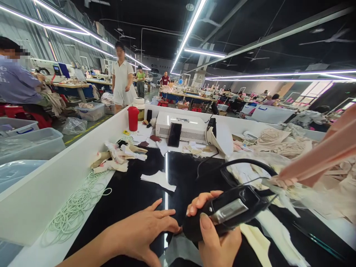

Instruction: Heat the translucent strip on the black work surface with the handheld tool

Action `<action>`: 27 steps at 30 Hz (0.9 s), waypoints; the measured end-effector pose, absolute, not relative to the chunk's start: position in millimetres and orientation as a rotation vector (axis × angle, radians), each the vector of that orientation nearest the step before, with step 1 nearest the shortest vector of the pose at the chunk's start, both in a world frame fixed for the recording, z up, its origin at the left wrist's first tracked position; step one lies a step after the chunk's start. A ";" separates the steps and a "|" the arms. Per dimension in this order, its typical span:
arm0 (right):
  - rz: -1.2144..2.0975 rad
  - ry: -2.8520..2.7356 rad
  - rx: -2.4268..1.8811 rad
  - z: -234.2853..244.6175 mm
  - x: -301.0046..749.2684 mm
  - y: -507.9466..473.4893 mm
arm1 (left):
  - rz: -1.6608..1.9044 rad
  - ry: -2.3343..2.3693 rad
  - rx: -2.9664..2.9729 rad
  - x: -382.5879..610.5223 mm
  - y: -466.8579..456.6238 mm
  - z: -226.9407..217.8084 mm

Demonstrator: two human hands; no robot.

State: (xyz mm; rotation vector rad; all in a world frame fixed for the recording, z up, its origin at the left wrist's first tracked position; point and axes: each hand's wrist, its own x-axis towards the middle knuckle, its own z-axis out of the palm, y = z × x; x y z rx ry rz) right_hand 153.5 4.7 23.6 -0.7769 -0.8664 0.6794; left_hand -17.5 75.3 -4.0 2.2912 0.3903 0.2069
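Note:
My right hand [218, 233] is closed around a black corded hand-held power tool [250, 198] with a silver metal strip on its side; its exact kind I cannot make out. A peach fabric strip [311, 159] rises from its far end. My left hand [147, 226] lies with fingers spread on the glossy black tabletop [122, 200], holding nothing. Just right of its fingertips, below the tool, is a thin greyish piece of material [182, 248], partly cut off by the frame. A white cut piece [158, 180] lies ahead of both hands.
Pale green cord [80, 207] is heaped at left beside a white side wall [55, 174]. Fabric scraps [114, 157], a phone [174, 134], a white vented machine [180, 124] and a red cup [133, 118] stand farther back. Cream fabric piles [280, 142] fill the right.

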 end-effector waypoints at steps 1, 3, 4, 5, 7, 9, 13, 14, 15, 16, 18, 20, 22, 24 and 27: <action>0.680 -0.872 -0.777 23.5 153.4 5.0 | 0.202 0.388 2.292 -17.6 75.6 -4.4; 0.676 -0.880 -0.783 23.3 153.7 5.8 | 0.191 0.384 2.293 -17.5 75.9 -4.5; 0.675 -0.880 -0.789 23.3 153.8 6.1 | 0.185 0.384 2.294 -17.4 76.0 -4.4; 0.676 -0.875 -0.796 23.5 153.7 6.1 | 0.181 0.387 2.295 -17.2 76.0 -4.4; 0.689 -0.859 -0.804 24.3 153.0 5.1 | 0.181 0.391 2.294 -17.2 76.3 -4.7; 0.711 -0.846 -0.790 25.4 151.2 2.5 | 0.190 0.389 2.285 -17.7 77.1 -6.0; 0.733 -0.851 -0.735 25.9 146.5 -3.5 | 0.192 0.352 2.264 -19.4 79.7 -10.2; 0.738 -0.853 -0.731 25.3 145.6 -4.4 | 0.194 0.350 2.263 -19.7 80.1 -10.9; 0.743 -0.852 -0.733 24.6 144.9 -4.9 | 0.197 0.352 2.265 -19.8 80.3 -11.2; 0.748 -0.847 -0.739 23.8 144.5 -5.1 | 0.202 0.358 2.267 -19.8 80.2 -11.1; 0.766 -0.831 -0.757 22.7 144.0 -5.2 | 0.206 0.361 2.272 -19.4 79.6 -10.2; 0.782 -0.823 -0.760 22.8 143.1 -5.7 | 0.209 0.365 2.279 -19.0 78.8 -8.9; 0.790 -0.830 -0.731 23.6 140.8 -7.1 | 0.208 0.372 2.288 -18.8 78.2 -7.8; 0.780 -0.846 -0.701 24.2 137.4 -9.1 | 0.207 0.374 2.291 -18.8 77.8 -7.0; 0.770 -0.858 -0.697 23.1 132.0 -11.5 | 0.202 0.373 2.298 -18.1 77.6 -5.5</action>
